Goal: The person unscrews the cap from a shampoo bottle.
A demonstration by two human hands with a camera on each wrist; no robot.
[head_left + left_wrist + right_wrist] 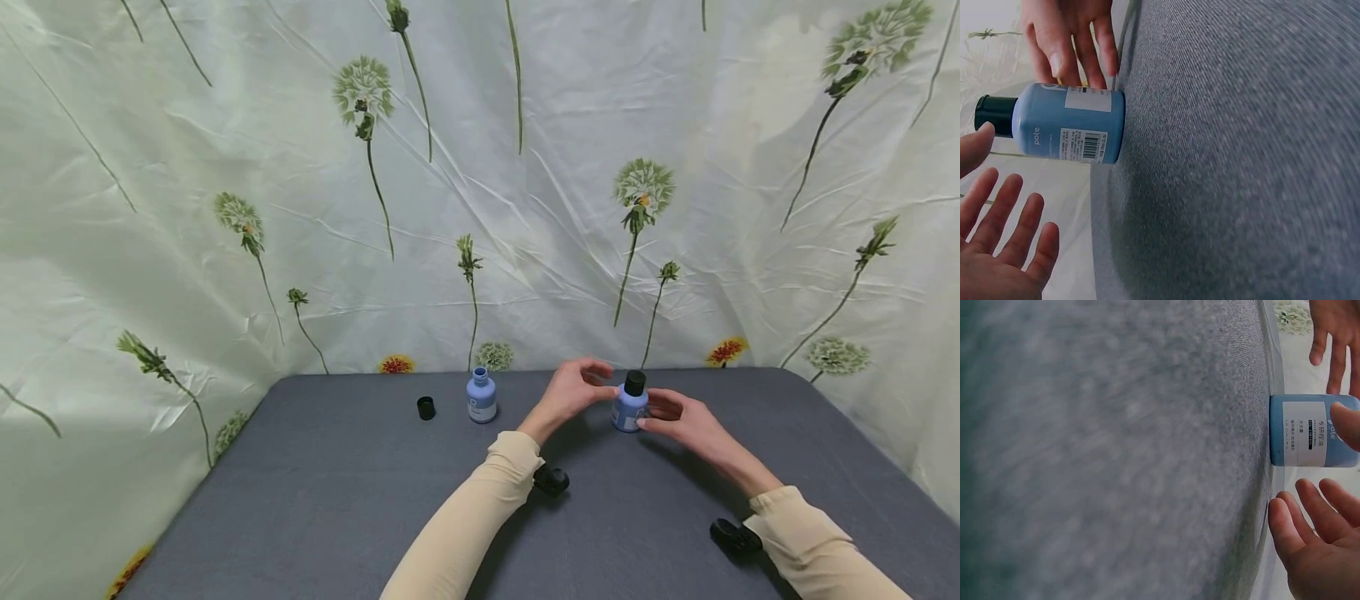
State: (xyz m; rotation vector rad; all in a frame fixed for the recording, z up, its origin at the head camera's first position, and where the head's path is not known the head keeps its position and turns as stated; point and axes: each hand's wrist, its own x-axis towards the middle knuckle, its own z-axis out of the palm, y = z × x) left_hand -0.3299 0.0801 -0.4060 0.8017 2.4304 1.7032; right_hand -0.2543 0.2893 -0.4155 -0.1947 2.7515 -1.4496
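Both your left hand (567,396) and right hand (693,425) have fingers spread wide beside the upright, plastic-looking blue cylindrical bottle (627,410) with a round black cap (635,382), at four o'clock from the head view's centre. Expect it light, firm, perhaps slippery; grasp its labelled body.

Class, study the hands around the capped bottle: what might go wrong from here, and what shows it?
1. Neither the left hand nor the right hand wraps round the capped bottle, so a bump might tip it.
2. The uncapped bottle stands open, so a knock could spill any contents.
3. The loose cap sits apart from it and might get nudged away.
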